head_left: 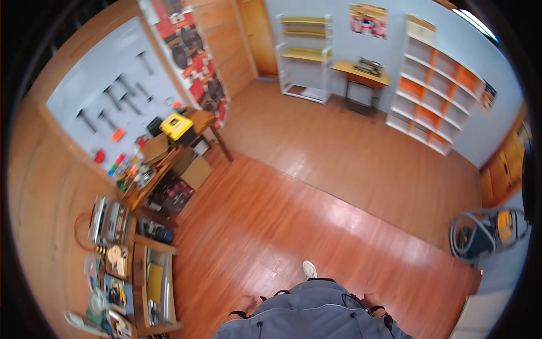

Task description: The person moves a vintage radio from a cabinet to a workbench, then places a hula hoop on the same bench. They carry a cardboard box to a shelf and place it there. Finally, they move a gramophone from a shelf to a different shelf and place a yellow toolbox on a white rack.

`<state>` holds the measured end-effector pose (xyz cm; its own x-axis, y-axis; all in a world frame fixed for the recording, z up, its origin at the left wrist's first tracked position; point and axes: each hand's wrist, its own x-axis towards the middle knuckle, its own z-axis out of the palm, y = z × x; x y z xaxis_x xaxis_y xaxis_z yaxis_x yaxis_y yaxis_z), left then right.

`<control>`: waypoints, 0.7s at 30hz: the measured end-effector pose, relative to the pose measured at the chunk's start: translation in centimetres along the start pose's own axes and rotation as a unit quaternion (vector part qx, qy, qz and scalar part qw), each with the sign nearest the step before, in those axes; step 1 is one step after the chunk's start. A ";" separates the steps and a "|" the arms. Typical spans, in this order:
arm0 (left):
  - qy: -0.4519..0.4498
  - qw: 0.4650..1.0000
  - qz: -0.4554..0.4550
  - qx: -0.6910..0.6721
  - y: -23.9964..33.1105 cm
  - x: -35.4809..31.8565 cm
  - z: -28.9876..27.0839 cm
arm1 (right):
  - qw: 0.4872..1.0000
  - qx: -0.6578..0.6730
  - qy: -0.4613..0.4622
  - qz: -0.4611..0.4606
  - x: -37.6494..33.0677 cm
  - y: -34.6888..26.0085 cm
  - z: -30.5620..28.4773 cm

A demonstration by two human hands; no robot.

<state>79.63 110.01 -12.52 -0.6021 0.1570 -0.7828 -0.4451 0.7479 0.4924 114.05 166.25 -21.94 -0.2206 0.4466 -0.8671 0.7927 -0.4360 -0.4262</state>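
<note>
— Hands first: what is seen of them?

— Both are seen at the lower edge, hanging beside a grey garment (pixel 313 316). The left hand (pixel 247 304) and the right hand (pixel 371 298) are each shown only as a small patch. Nothing is seen held in either, but whether the fingers are spread or curled cannot be told.

— And what lies nearest to them?

— An open wooden box (pixel 155 285) is found at the near end of the table (pixel 137 199), by the left wall. It lies to the left of the left hand and well apart from it. Long pale pieces are laid inside it, and small packets and hand tools are spread along the table's outer edge beside it.

— How far is the work judged to have come?

— Nothing is judged to have been taken up yet. The box is untouched, and no tool is lifted. The reach, the pick and all handling are left to do.

— What else is shown?

— A white shoe (pixel 309 270) is planted on the wooden floor (pixel 316 186). Farther along the table a yellow tool case (pixel 176 125) is set. Above it hammers are hung on a pale wall panel (pixel 113 96). A vacuum cleaner (pixel 485 231) is parked at the right, and white shelving (pixel 435 96) is placed against the far wall.
</note>
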 end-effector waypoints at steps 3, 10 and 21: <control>0.074 0.980 -0.100 -0.153 -1.3 -1.0 0.0 | 0.990 -0.038 -0.015 -0.137 4.5 -15.7 1.7; 0.195 0.897 -0.104 -0.382 0.0 -4.1 3.2 | 0.946 -0.192 -0.061 -0.256 13.5 -37.1 8.4; 0.086 0.979 -0.176 -0.054 7.1 -4.8 6.5 | 0.929 -0.322 -0.132 -0.128 12.1 -36.2 13.9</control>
<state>83.68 118.77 -7.73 -0.4969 -0.2154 -0.8406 -0.7072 0.6619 0.2485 74.85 176.58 -20.59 -0.5133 0.2263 -0.8278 0.8516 0.2538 -0.4586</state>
